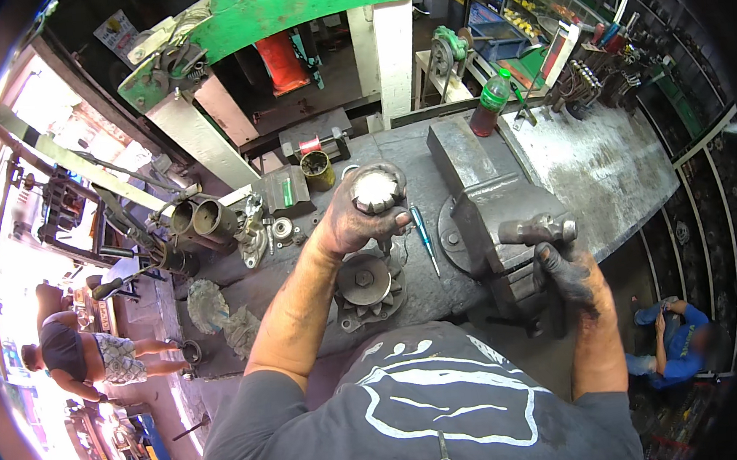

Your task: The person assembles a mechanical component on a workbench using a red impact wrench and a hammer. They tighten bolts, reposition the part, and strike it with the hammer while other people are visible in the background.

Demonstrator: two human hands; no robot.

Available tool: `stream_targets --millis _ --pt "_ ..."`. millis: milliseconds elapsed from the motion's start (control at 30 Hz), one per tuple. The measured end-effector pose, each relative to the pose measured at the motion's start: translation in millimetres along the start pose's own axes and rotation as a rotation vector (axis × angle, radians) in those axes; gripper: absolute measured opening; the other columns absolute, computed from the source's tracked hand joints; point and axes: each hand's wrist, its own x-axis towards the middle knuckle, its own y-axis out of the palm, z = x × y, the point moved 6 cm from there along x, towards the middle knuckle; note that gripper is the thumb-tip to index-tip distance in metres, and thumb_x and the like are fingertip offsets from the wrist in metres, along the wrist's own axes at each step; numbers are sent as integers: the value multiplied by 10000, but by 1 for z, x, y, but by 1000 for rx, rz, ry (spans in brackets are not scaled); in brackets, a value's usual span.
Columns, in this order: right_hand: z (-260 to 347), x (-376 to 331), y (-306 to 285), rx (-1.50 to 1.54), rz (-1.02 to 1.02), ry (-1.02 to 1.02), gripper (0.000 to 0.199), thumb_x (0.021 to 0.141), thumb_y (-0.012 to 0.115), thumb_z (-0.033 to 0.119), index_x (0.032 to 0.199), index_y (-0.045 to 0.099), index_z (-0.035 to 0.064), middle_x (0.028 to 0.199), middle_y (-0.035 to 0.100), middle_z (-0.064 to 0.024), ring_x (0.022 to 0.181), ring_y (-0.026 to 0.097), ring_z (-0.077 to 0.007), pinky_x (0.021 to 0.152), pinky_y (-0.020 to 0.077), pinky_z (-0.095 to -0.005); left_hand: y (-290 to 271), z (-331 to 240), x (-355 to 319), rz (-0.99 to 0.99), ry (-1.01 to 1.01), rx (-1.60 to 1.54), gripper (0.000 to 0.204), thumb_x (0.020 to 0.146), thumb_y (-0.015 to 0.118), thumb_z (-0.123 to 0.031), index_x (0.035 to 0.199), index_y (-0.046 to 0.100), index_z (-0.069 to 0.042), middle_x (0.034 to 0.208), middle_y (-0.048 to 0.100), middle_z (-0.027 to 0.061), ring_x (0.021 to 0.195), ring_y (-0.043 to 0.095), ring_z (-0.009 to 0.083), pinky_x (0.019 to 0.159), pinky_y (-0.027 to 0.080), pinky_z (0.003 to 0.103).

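Silvery rotor (375,188) within left-hand fingers (353,221)

Daylight glares, blown out, at the left edge; fisheye bends edges, corners dark.

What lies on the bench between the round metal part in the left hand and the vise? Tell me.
In the head view, a blue-handled screwdriver lies on the grey bench between the round metal part in the left hand and the vise.
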Motion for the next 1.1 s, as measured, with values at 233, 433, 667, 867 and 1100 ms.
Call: stream_targets --millis 233,433,667,867,1100 --pt "193 12 59 -674 185 -783 257 1009 747 132 1242 689 39 1057 789 -148 956 783 -299 830 608 -409 3 10 -5 -83 -102 25 274 801 877 -139 939 664 -36 794 664 42 684 620 152 652 525 338" --pt "235 63 133 -928 386 -563 298 1001 723 346 1086 768 65 932 766 -213 880 749 -415 809 598 -486 12 3 -18 -195 112 448 314 799 875 -157 1045 722 -38 979 734 137 914 719 339 844 570 402" --pt "219 77 141 -1133 523 -519 444 1024 682 427 997 758 -9 858 731 -251 833 737 -429 751 584 -520 22 -9 -28 -353 -2 432 488 789 856 -79 1254 709 -68 1154 752 132 1088 728 259 946 570 388" --pt "224 71 143 -1008 531 -872 414 1012 699 405 988 757 -4 858 736 -243 830 737 -434 739 588 -517 3 -8 -5 230 -26 177 390 760 831 -39 1143 769 -77 1107 739 71 1055 706 243 945 549 376" --pt "220 79 131 -957 457 -642 300 1005 717 361 1083 743 73 901 756 -189 857 746 -413 771 593 -497 6 15 -23 -101 -62 351 348 798 881 -176 1122 771 -111 1033 758 77 918 715 242 839 581 390"
